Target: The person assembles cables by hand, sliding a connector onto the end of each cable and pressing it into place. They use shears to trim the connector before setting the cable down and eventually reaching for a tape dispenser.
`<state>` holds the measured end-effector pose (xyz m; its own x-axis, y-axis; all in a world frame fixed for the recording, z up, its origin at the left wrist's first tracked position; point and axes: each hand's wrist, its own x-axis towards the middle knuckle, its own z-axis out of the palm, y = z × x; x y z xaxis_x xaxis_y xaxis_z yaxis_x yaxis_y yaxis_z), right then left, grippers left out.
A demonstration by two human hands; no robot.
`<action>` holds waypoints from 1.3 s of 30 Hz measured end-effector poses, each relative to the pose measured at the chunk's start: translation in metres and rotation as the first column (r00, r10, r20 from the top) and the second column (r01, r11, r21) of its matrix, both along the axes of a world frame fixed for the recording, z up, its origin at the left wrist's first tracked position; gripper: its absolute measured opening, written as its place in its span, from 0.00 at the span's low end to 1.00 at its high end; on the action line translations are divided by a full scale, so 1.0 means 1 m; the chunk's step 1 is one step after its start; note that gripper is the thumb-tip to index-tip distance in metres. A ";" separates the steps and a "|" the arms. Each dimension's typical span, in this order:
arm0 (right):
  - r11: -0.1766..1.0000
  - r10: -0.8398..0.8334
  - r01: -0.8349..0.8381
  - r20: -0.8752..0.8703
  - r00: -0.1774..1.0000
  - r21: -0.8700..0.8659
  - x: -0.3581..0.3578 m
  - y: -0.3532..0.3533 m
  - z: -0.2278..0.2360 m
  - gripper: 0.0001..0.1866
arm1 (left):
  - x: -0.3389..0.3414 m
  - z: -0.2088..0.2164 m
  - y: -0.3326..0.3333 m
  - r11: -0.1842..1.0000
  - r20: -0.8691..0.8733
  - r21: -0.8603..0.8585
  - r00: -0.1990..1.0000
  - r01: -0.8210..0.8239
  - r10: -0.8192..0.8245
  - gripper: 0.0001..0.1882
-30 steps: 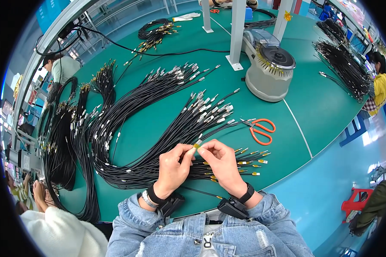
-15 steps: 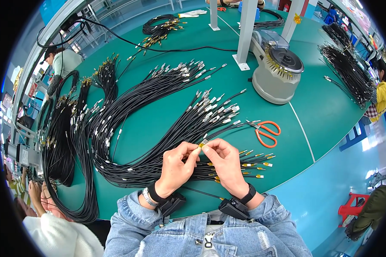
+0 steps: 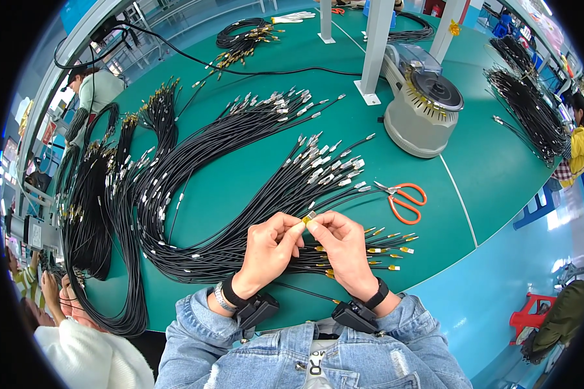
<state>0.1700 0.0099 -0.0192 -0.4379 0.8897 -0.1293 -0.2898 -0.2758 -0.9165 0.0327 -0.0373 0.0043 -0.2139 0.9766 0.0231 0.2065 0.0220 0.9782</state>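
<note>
My left hand (image 3: 269, 249) and my right hand (image 3: 341, 245) meet fingertip to fingertip over a bundle of black cables (image 3: 204, 249). Between them they pinch a small piece of yellow tape (image 3: 306, 220), with a silvery end of what looks like a cable connector (image 3: 312, 214) poking out beyond. The rest of that cable is hidden by my fingers. To the right of my right hand, cable ends with yellow tape and white tags (image 3: 389, 249) fan out. Orange-handled scissors (image 3: 403, 202) lie beyond it, blades parted.
A grey round tape dispenser (image 3: 422, 123) stands near a white post (image 3: 372, 58). More black cable bundles lie left (image 3: 91, 227) and far right (image 3: 525, 117) on the green table (image 3: 344, 301). White gloves (image 3: 293, 17) lie at the back. Other people sit left and right; a red stool (image 3: 531, 316) stands right.
My hands stay together at the yellow tape, with only a very slight shift of the fingers. The whole view has moved a little; nothing has been picked up or put down.
</note>
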 end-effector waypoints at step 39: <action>0.974 0.034 -0.038 0.020 0.999 0.222 0.003 0.008 -0.004 0.04 | -0.020 0.018 0.007 0.937 0.154 -0.221 0.958 0.271 -0.240 0.07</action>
